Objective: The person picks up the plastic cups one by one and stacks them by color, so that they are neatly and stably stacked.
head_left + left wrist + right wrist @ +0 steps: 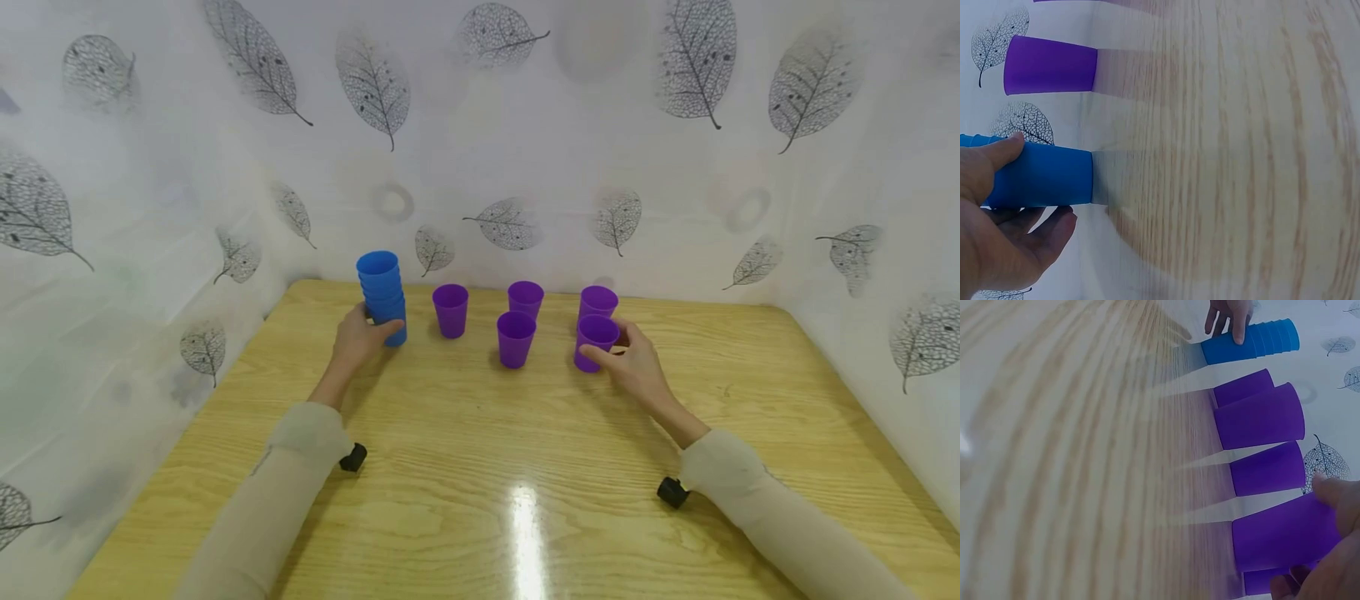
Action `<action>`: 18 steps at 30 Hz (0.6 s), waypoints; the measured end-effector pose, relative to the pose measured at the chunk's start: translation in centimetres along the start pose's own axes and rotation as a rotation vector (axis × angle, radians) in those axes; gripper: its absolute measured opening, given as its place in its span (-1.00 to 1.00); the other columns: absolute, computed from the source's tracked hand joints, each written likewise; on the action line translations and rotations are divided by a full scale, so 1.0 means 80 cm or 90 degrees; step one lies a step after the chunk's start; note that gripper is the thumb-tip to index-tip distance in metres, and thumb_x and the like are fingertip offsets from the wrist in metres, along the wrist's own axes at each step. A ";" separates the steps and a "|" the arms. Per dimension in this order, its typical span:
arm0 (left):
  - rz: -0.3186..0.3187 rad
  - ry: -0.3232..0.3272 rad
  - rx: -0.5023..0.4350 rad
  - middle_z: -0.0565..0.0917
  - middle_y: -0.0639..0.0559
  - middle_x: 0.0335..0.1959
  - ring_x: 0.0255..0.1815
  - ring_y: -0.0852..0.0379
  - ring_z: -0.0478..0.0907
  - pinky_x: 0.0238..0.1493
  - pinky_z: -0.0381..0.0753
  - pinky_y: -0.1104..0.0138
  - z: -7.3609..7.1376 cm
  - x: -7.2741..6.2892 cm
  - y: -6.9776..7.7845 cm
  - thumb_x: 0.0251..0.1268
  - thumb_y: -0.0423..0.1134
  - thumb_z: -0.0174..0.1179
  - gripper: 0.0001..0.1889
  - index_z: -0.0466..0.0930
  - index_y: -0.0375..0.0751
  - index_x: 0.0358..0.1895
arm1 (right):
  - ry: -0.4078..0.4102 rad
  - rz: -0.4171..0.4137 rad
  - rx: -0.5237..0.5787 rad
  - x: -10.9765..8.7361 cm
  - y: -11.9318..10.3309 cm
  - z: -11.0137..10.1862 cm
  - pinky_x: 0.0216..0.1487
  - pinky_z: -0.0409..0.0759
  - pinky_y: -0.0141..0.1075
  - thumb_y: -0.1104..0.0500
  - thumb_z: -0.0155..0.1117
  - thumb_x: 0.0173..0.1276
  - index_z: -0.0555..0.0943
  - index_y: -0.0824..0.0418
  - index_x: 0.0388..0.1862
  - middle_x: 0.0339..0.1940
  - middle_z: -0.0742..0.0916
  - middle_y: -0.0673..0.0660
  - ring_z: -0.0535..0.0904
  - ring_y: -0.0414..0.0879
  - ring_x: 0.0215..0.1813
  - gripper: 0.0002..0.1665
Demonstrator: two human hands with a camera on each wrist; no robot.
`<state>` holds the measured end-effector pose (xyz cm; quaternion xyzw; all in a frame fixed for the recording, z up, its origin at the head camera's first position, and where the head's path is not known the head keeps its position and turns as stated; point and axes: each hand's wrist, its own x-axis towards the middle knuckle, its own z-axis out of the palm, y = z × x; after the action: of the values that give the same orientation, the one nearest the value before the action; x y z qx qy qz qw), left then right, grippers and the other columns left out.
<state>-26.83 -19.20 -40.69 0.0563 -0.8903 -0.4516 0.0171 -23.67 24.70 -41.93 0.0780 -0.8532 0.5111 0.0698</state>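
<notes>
On the left of the table stands a stack of nested blue cups (383,292), upright. My left hand (356,340) grips its lowest part, thumb on the near side; in the left wrist view the left hand (1007,219) has fingers under one side of the blue stack (1047,175). Several purple cups stand mouth up to the right. My right hand (636,363) holds the front right purple cup (595,345), its thumb across the near side. That purple cup (1282,534) also shows in the right wrist view, partly covered by the right hand (1335,550).
Behind the held purple cup is another purple cup (598,300). Two more, a front purple cup (515,342) and a rear purple cup (526,298), stand mid-table. A further purple cup (451,312) is beside the blue stack. Leaf-patterned cloth (480,150) borders the wooden table (450,467).
</notes>
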 end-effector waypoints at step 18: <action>-0.032 0.100 -0.006 0.22 -0.47 0.52 0.53 -0.37 0.21 0.48 0.27 -0.21 0.004 -0.024 0.020 0.38 -0.01 0.34 -0.03 -0.02 -0.46 0.60 | -0.021 0.015 -0.019 -0.008 0.000 -0.006 0.18 0.62 -0.32 0.10 0.48 0.39 0.39 0.51 0.38 0.19 0.63 0.45 0.59 0.23 0.21 -0.22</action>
<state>-25.11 -17.79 -39.51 0.1141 -0.8825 -0.4500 0.0755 -23.00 25.14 -41.81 0.0754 -0.8625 0.4978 0.0510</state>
